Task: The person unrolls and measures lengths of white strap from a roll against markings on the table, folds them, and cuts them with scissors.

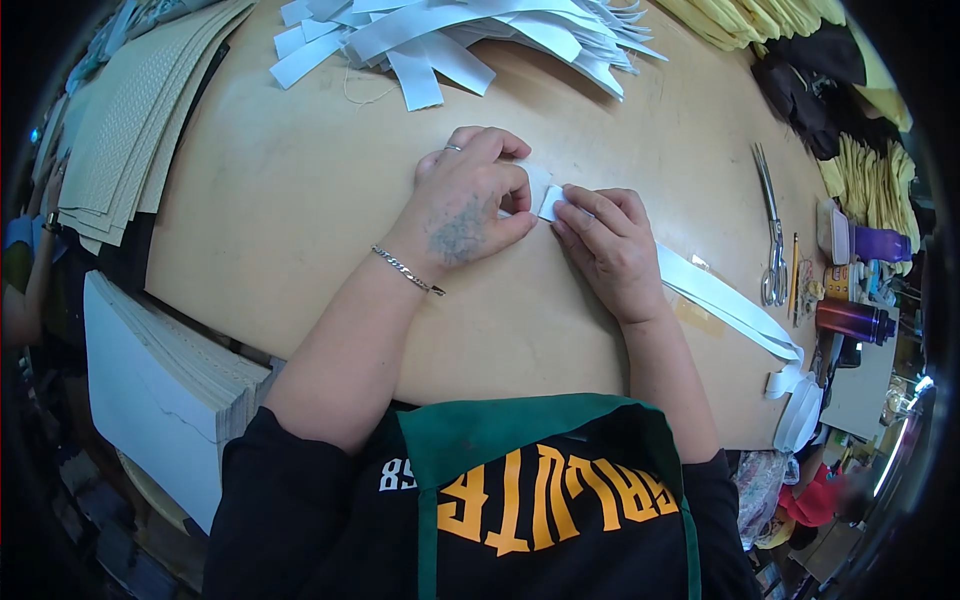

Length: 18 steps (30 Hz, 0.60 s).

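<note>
A white strip [722, 303] runs across the tabletop from a roll [798, 414] at the right edge and passes under my right hand [608, 240]. Between thumb and fingers, my right hand pinches a short folded white end [551, 203]. Just left of it, my left hand [475, 195] rests with curled fingers around a small pale piece [537, 184], its thumb and index finger near the folded end. The fingers partly cover that piece, so its full shape is hidden. Both hands are close together over the middle of the table.
Cut white strips [480, 40] are heaped at the table's [270, 200] far side. Scissors [773, 235] and a pencil [795, 275] lie at the right, near a dark bottle [852, 320]. Stacked sheets [135, 125] stand left. A person's arm [38, 250] shows at the far left.
</note>
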{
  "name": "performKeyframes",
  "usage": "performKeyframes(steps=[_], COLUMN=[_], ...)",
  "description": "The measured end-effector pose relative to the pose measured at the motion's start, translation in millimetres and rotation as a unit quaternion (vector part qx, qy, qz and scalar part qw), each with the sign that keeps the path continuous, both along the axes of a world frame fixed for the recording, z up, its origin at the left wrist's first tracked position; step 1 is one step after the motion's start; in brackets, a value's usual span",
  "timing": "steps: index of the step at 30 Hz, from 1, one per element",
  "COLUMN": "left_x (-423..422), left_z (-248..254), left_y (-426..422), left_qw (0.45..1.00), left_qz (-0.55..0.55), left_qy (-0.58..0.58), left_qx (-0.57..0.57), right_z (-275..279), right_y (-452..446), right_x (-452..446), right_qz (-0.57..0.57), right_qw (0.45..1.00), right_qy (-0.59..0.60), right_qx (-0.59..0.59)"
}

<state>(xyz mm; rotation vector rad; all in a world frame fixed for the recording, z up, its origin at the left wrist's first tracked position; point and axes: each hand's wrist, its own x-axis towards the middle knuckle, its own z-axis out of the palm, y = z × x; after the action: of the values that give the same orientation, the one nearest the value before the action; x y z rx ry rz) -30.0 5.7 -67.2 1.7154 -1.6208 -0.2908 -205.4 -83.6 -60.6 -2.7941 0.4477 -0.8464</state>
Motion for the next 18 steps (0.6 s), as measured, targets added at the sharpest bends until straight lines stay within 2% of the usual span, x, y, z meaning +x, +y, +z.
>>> performKeyframes(steps=[18], left_x=[1.3], left_z=[0.1], left_y=[-1.2], left_qw=[1.0], left_qz=[-0.009], left_qy=[0.01], left_qx=[-0.006], right_z=[-1.2], right_y=[-0.9], right_x=[0.8], right_qz=[0.002], right_qw=[1.0], right_qy=[-0.002], right_qx=[0.0])
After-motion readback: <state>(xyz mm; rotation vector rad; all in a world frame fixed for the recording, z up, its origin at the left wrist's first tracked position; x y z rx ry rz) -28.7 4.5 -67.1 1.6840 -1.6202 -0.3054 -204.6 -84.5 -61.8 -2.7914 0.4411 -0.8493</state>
